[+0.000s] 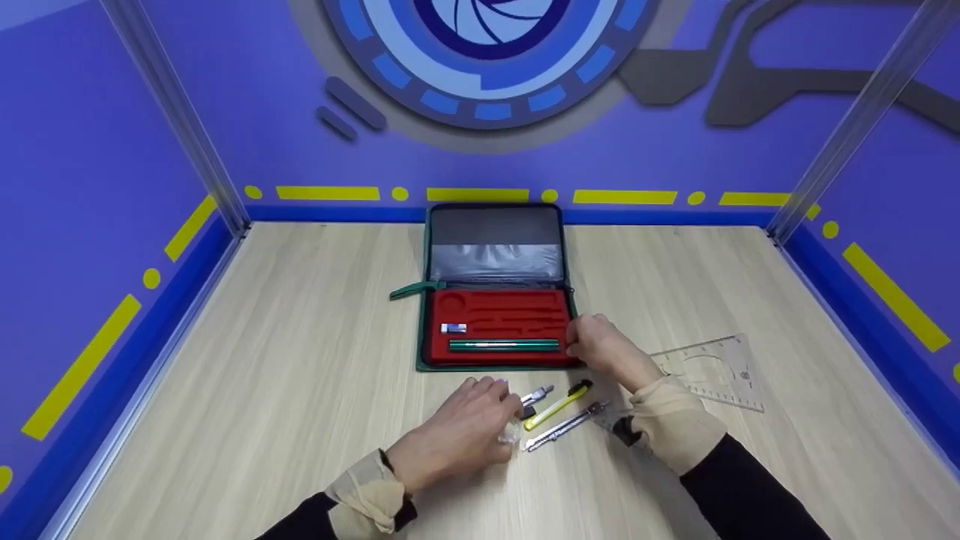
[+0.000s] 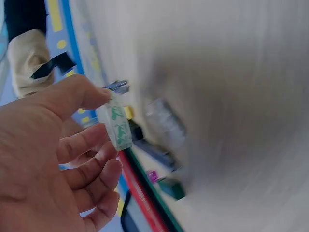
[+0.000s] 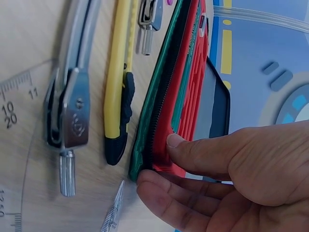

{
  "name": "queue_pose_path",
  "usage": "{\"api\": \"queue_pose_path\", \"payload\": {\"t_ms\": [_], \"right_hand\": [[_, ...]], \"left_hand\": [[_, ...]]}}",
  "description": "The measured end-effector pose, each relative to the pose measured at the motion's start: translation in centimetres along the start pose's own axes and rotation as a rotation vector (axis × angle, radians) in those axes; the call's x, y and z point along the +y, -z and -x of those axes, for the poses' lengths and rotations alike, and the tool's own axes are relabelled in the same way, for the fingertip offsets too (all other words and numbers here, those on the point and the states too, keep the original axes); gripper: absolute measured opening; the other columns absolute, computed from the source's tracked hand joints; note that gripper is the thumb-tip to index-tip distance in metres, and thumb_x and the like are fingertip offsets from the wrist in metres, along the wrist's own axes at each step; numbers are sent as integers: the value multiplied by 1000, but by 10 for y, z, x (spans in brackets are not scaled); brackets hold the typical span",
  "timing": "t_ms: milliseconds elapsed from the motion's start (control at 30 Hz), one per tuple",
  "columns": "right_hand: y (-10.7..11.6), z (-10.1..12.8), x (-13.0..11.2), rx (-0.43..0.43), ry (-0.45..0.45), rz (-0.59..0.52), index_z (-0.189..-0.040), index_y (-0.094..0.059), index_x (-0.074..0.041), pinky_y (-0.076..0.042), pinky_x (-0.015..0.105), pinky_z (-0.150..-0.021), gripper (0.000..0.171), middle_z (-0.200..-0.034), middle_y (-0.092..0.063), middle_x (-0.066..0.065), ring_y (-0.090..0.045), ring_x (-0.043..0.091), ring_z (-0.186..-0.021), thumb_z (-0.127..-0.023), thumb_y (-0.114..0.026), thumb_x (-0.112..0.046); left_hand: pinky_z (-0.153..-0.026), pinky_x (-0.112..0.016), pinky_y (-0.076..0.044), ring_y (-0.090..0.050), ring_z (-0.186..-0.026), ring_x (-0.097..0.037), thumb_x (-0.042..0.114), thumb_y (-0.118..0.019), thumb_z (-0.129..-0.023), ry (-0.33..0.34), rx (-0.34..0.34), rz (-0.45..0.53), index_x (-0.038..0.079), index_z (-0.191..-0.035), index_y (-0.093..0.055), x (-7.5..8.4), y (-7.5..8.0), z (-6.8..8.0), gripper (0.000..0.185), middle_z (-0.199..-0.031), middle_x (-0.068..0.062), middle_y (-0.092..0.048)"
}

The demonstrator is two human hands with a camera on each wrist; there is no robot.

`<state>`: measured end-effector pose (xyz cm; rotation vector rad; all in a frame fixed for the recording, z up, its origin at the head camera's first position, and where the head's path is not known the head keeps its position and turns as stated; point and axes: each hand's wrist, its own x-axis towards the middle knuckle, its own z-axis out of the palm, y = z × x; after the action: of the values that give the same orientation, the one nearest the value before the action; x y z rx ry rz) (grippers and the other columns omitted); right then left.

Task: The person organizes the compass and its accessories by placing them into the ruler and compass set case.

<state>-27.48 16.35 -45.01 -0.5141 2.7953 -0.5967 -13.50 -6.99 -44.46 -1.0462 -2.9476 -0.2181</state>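
Note:
An open zip case (image 1: 422,330) with a red foam tray (image 1: 525,319) lies mid-table. An eraser (image 1: 453,328) and a green pen (image 1: 504,345) sit in its slots. My right hand (image 1: 581,345) grips the case's near right corner; in the right wrist view the thumb (image 3: 176,142) presses the red foam (image 3: 186,92) and the fingers curl under the green edge (image 3: 145,145). My left hand (image 1: 502,420) pinches a small clear plastic box (image 2: 117,126) between thumb and fingers, just above the table in front of the case.
In front of the case lie a small metal piece (image 1: 537,394), a yellow utility knife (image 1: 559,403) and a metal compass (image 1: 566,425). A clear set square (image 1: 712,371) lies to the right. Purple walls enclose the wooden table (image 1: 300,360) on three sides.

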Motion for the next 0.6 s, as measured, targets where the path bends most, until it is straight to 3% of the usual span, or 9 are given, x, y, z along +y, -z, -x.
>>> {"api": "queue_pose_path", "payload": {"t_ms": [233,433,600], "right_hand": [[2,-3,-3,-10,-15,15,-88,-71,0,-52,35,-68,5,-83,-66,8,-56,20,-75,-90,-71,5],[2,-3,-3,-13,-28,8,-89,-70,1,-51,35,-66,4,-83,-64,8,-57,20,-75,-92,-69,4],[1,-1,0,-17,-28,0,-88,-71,-1,-50,34,-65,6,-82,-64,7,-56,20,-74,-91,-71,4]], "left_hand": [[-90,-33,-53,-56,-102,-17,12,-77,-87,155,41,250,7,-124,-67,-34,27,3,38,-113,-5,-58],[-88,-34,-53,-54,-101,-20,5,-75,-86,203,197,280,0,-124,-68,-75,43,-4,39,-113,-9,-54],[-87,-33,-54,-57,-98,-20,12,-75,-91,316,246,262,0,-125,-69,-99,44,-15,36,-113,-10,-57]]}}
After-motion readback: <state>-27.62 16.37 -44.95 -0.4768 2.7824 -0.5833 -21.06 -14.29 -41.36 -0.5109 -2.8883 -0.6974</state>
